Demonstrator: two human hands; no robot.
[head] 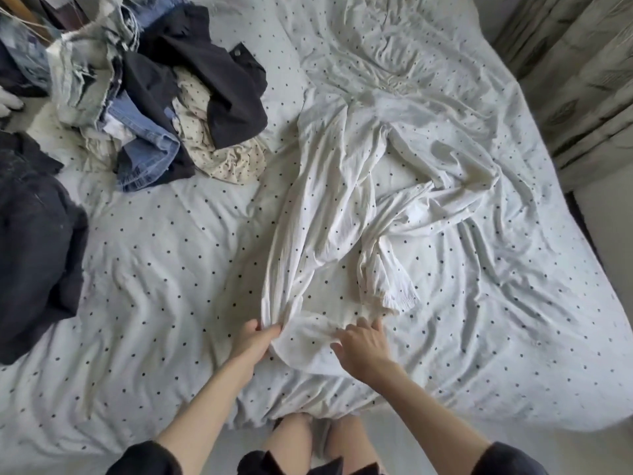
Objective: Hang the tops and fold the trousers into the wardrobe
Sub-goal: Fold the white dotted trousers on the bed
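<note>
White spotted trousers (329, 214) lie spread on the bed (154, 269), right of the clothes pile (154, 97). The left hand (255, 341) pinches their near hem; the right hand (363, 344) rests beside it, fingers (368, 324) released.

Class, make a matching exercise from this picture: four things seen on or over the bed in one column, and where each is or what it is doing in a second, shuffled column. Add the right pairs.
1. left hand
2. right hand
3. white dotted garment
4. blue jeans

A. in the clothes heap, far left
B. fingers spread on the fabric
C. pinches the hem
D. spread down the middle of the bed

1-C, 2-B, 3-D, 4-A
</note>
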